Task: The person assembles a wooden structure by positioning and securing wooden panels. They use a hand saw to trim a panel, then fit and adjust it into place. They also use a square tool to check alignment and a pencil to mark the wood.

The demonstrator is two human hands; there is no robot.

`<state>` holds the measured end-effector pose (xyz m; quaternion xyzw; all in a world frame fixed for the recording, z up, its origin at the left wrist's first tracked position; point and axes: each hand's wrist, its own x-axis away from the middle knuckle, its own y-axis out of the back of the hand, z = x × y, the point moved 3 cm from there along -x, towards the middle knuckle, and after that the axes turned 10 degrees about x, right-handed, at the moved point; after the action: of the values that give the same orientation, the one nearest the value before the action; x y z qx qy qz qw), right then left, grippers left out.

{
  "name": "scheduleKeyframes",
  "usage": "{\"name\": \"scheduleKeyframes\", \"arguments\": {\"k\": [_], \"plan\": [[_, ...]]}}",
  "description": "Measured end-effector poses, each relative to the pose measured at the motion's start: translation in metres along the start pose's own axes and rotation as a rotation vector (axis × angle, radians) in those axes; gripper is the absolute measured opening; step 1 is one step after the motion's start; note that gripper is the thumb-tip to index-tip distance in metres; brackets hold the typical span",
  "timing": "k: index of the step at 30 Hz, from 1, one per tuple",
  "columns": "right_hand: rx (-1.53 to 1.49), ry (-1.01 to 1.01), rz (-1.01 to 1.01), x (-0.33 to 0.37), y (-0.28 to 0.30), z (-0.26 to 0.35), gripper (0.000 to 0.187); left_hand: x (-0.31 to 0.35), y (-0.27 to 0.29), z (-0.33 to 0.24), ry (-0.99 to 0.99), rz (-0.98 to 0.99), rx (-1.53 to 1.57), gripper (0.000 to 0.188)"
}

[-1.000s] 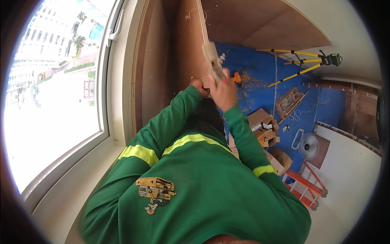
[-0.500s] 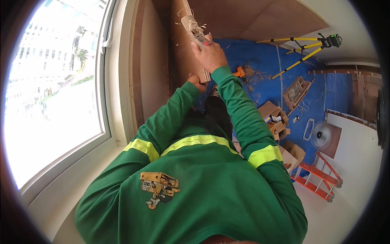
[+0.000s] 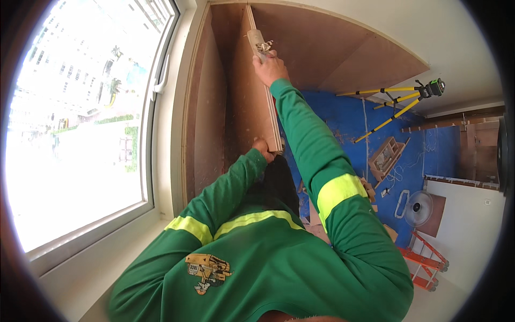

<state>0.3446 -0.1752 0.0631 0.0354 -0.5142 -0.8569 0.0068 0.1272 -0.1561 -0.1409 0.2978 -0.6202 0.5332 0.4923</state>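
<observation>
My right hand [image 3: 271,70] is wrapped round the back of a wooden hand plane [image 3: 254,37], far out along a board's upper edge. Curled shavings [image 3: 264,46] stick out of the plane's top. The brown wooden board [image 3: 245,102] stands on edge, running away from me, with pale layered strips along its right edge. At its near end my left hand [image 3: 262,148] grips the corner, fingers partly hidden by the board. Both forearms wear green sleeves with yellow bands.
A window [image 3: 91,129] lies along the left. Brown panels [image 3: 322,48] stand at the far side. On the blue floor covering [image 3: 332,112] are a yellow tripod with a level [image 3: 429,89], a wooden tray-like box [image 3: 387,158], a fan [image 3: 418,208] and an orange stepladder [image 3: 426,263] at right.
My right arm has stretched forward, carrying the plane away from my left hand along the board's edge. The left hand still holds the near end. The view has shifted, showing more of the far panels.
</observation>
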Motion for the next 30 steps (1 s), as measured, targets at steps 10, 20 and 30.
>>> {"name": "scheduleKeyframes", "arguments": {"k": [10, 20, 30], "plan": [[-0.001, 0.205, 0.038, 0.206, 0.040, -0.040, 0.024, -0.031, 0.015, 0.008, 0.124, 0.080, 0.030, 0.052], [0.006, 0.077, 0.014, 0.051, 0.003, -0.013, 0.053, -0.002, 0.002, -0.001, -0.011, 0.036, -0.018, 0.048], [0.028, 0.022, 0.100, 0.004, 0.005, 0.000, 0.065, -0.009, 0.004, -0.006, 0.046, -0.010, 0.035, 0.044]]}}
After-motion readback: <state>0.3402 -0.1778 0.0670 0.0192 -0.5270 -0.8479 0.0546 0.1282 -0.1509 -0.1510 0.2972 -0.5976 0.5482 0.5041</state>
